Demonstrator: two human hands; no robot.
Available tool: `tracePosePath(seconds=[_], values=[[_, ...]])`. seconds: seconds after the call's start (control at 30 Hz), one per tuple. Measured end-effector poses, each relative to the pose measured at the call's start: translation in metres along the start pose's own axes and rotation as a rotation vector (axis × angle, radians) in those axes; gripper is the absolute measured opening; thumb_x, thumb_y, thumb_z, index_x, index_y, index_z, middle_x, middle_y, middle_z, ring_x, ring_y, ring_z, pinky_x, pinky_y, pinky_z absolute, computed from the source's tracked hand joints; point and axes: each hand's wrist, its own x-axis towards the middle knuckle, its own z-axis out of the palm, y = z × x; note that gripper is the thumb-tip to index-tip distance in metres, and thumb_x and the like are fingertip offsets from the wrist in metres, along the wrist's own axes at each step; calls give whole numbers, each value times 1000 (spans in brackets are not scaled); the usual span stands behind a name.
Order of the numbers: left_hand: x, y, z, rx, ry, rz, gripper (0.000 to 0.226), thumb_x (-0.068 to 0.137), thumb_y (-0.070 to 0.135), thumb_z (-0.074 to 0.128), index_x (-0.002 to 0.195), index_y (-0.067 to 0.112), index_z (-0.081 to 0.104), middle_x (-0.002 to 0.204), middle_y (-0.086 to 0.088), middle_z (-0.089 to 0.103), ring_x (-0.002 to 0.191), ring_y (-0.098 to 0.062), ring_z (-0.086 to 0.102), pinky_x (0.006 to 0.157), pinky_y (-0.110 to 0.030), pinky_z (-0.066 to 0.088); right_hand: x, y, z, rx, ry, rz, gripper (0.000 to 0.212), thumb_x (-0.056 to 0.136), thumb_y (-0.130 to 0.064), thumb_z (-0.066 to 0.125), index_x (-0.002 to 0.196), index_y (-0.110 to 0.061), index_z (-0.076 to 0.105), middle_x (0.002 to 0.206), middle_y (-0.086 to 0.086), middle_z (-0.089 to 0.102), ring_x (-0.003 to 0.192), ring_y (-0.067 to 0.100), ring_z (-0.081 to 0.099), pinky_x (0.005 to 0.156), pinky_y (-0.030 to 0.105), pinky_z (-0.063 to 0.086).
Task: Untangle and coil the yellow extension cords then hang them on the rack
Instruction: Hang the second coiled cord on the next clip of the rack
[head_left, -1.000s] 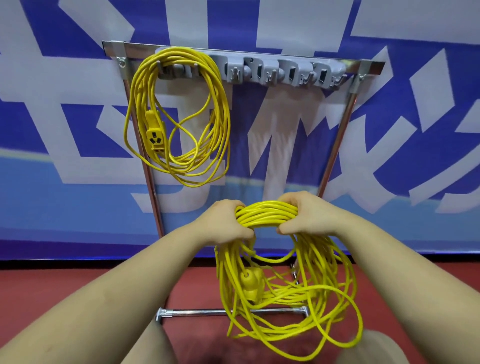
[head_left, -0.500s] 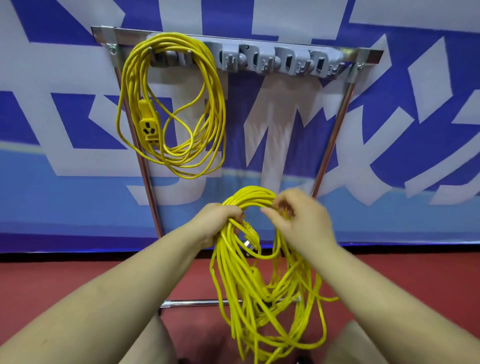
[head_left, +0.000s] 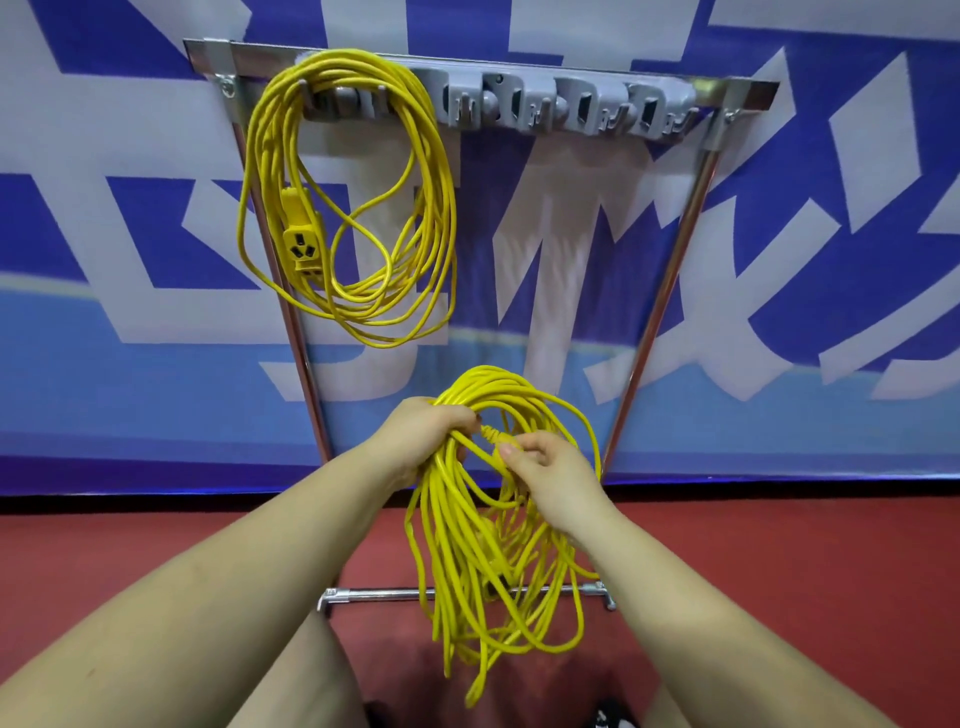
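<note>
Both forearms reach forward: the left hand clutches the yellow cord coil in a closed grip, the right hand pinches its partly hidden plug end.

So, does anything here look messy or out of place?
Nothing looks damaged. The hung cord sits on the rack a bit loosely, its socket end dangling inside the loops. The cord in both hands is uneven, with strands trailing low toward the floor.

Hung cord on rack (left end), held cord below.
</note>
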Motion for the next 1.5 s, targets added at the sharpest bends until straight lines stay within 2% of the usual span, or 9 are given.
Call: tracePosePath(seconds=[0.13, 0.33, 0.6, 0.73, 0.97, 1.1, 1.27, 1.37, 1.5], values=[[2, -2, 0, 36, -19, 16, 15, 72, 5, 71, 69, 4, 57, 52, -11, 50, 44, -23, 46, 44, -24, 37, -6, 4, -1, -271, 144, -176, 24, 89, -24, 60, 110, -14, 61, 80, -8, 50, 68, 6, 48, 67, 20, 38], [0, 4, 2, 73, -10, 43, 41, 67, 12, 82, 98, 12, 55, 62, -11, 59, 44, -19, 49, 47, -26, 42, -16, -10, -19, -602, 96, -310, 32, 90, -31, 57, 118, -14, 57, 112, 6, 52, 103, 24, 54, 85, 32, 39], [11, 11, -26, 265, 60, 102, 37, 73, 28, 79, 101, 16, 58, 84, -14, 70, 68, -21, 60, 68, -33, 48, -23, -22, -59, -683, 84, -470, 22, 82, -29, 68, 99, -17, 63, 75, -15, 37, 71, 7, 43, 70, 26, 37], [7, 23, -31, 301, -20, 160, 37, 76, 22, 78, 105, 13, 58, 75, -5, 63, 68, -19, 59, 61, -27, 48, -18, -33, -73, -690, 81, -503, 21, 80, -28, 70, 97, -16, 65, 73, -15, 40, 66, -3, 43, 66, 20, 34], [8, 31, -31, 505, -59, 251, 42, 73, 27, 80, 106, 17, 55, 74, -3, 63, 63, -14, 58, 62, -25, 49, -7, -67, -78, -867, 169, -680, 25, 86, -35, 61, 104, -18, 63, 94, 1, 56, 83, 24, 60, 68, 42, 50], [11, 35, -26, 687, -98, 336, 42, 72, 30, 80, 106, 22, 55, 87, 0, 63, 67, -10, 56, 68, -26, 45, 6, -99, -74, -864, 113, -833, 25, 89, -31, 59, 108, -15, 62, 97, 4, 56, 82, 24, 60, 67, 38, 50], [6, 40, -20, 599, -187, 401, 35, 73, 21, 80, 102, 20, 60, 87, 2, 63, 77, -11, 58, 74, -23, 46, 33, -111, -83, -627, 52, -582, 23, 91, -24, 56, 111, -16, 64, 96, -3, 55, 91, 13, 54, 84, 24, 41], [2, 42, -19, 461, -245, 407, 32, 73, 16, 80, 100, 17, 62, 80, 0, 62, 68, -11, 55, 62, -21, 47, 48, -91, -85, -465, 67, -382, 19, 94, -21, 52, 105, -15, 66, 100, 2, 64, 95, 18, 61, 92, 38, 47], [-2, 47, -12, 344, -283, 431, 29, 71, 18, 80, 95, 19, 63, 76, -1, 63, 67, -12, 56, 62, -25, 47, 44, -59, -72, -442, 143, -327, 20, 93, -11, 51, 101, -9, 68, 96, 4, 57, 87, 16, 56, 89, 32, 45]])
